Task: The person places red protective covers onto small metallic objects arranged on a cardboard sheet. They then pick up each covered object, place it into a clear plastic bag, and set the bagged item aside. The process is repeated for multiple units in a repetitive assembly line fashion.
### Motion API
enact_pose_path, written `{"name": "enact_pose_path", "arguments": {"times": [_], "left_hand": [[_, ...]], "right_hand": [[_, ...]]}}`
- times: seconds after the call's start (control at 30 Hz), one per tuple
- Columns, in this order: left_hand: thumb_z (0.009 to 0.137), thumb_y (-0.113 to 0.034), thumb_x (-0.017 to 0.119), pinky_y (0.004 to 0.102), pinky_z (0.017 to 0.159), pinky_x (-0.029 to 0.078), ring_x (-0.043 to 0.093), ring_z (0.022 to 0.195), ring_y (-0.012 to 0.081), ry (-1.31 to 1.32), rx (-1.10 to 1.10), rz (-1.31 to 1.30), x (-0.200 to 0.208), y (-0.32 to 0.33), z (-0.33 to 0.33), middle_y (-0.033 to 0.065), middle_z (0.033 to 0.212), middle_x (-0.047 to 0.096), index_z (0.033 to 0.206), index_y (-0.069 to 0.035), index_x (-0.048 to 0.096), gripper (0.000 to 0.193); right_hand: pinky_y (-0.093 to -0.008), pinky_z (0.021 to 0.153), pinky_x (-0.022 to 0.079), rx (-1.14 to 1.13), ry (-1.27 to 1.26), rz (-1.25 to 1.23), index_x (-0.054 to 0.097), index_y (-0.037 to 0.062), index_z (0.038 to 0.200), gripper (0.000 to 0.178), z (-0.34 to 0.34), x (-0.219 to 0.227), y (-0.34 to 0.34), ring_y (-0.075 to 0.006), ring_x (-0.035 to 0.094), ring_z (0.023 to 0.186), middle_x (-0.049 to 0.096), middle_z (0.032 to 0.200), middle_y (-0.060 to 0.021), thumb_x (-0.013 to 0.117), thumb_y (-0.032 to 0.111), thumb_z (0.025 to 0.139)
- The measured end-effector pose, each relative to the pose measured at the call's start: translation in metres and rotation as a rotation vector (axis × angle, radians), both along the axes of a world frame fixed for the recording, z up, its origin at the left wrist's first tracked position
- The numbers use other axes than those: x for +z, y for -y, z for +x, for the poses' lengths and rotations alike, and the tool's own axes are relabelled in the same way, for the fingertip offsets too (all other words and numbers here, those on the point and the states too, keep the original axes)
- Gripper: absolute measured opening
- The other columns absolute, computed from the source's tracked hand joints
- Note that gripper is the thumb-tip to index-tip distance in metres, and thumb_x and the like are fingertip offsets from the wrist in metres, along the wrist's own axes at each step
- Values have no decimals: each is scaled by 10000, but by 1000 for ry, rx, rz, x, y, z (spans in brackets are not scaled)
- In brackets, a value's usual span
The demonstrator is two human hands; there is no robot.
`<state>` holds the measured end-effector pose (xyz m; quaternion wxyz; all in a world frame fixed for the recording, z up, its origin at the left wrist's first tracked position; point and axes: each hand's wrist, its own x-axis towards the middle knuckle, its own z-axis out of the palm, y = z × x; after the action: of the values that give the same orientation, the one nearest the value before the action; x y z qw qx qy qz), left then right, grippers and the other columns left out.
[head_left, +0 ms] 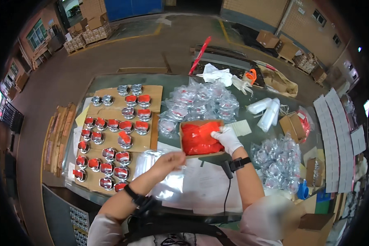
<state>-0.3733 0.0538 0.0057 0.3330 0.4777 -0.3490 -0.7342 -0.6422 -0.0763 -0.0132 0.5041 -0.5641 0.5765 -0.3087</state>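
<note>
A small cardboard box [181, 141] filled with red plastic pieces [197, 139] lies in front of me. My right hand [228, 140], in a white glove, reaches over the box's right side, its fingers closed on one of the red pieces. My left hand [171, 161] is bare and hovers by the box's near left corner, fingers loosely extended, holding nothing that shows. Under it lie clear plastic bags [168, 186] and white paper [211, 184]. To the left, several round chrome parts [121, 172] stand on a cardboard sheet [95, 145], many with red pieces on top.
Bagged chrome parts are heaped behind the box [201, 100] and at the right [276, 164]. Rolls of clear film [268, 112], an orange tape dispenser [250, 76] and white gloves [242, 85] lie farther back. A black cable [227, 194] hangs by my right wrist.
</note>
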Motion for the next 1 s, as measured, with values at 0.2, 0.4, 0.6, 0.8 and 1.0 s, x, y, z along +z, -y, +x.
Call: {"name": "enact_pose_path", "arguments": {"times": [0.2, 0.4, 0.6, 0.8, 1.0], "left_hand": [[910, -342, 633, 566, 988, 442, 548, 1162, 341, -731, 80, 189, -3, 75, -70, 142, 1258, 546, 1373, -102, 392, 574], [942, -135, 577, 533, 853, 550, 608, 1082, 296, -528, 185, 189, -11, 74, -68, 124, 1240, 576, 1277, -86, 476, 353], [921, -145, 621, 362, 690, 592, 668, 919, 201, -100, 33, -27, 13, 57, -13, 65, 1095, 655, 1198, -94, 556, 289], [913, -186, 639, 385, 722, 582, 668, 900, 205, -215, 300, 82, 35, 33, 107, 63, 1021, 668, 1182, -85, 569, 296], [919, -143, 613, 531, 887, 521, 602, 1046, 233, -574, 477, 140, 25, -1, 255, 81, 1084, 616, 1176, -76, 563, 269]], "right_hand": [[-216, 436, 333, -45, 437, 357, 661, 65, 863, 58, 16, 35, -33, -60, 486, 525, 579, 666, 10, 675, 122, 869], [-260, 634, 511, -67, -69, -70, 631, -42, 1063, 356, 27, 29, -47, -99, 598, 716, 645, 856, -68, 745, 153, 788], [-278, 661, 501, 155, -124, -177, 610, -9, 1186, 471, 65, 78, -40, -135, 612, 717, 664, 828, -81, 734, 98, 744], [-300, 637, 503, 335, -198, -80, 687, -53, 965, 241, 149, 109, -11, -132, 604, 630, 669, 719, -125, 673, 46, 745], [-405, 743, 524, 423, -558, -464, 714, 33, 875, 199, 279, 107, 67, -343, 671, 810, 677, 861, -204, 640, 183, 769]]}}
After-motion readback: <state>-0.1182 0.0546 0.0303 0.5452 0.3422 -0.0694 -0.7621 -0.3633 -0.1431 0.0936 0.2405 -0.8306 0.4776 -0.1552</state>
